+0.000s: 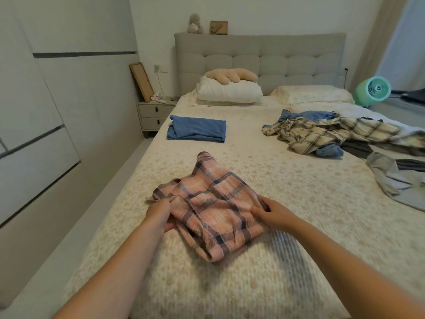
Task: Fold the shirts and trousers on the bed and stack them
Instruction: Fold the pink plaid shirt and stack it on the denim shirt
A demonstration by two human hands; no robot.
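Observation:
A pink plaid garment (213,210) lies partly folded on the cream bedspread (287,203) in front of me. My left hand (161,212) grips its left edge, fingers curled into the cloth. My right hand (273,214) pinches its right edge. A folded blue garment (197,131) lies farther up the bed on the left. A loose heap of clothes sits at the right: a cream plaid shirt (322,134), blue pieces (328,150) and grey items (388,178).
White pillows (230,92) with a beige cushion lie at the grey headboard (259,54). A nightstand (155,115) stands left of the bed beside a wardrobe wall (46,111). A green fan (373,89) sits at the far right.

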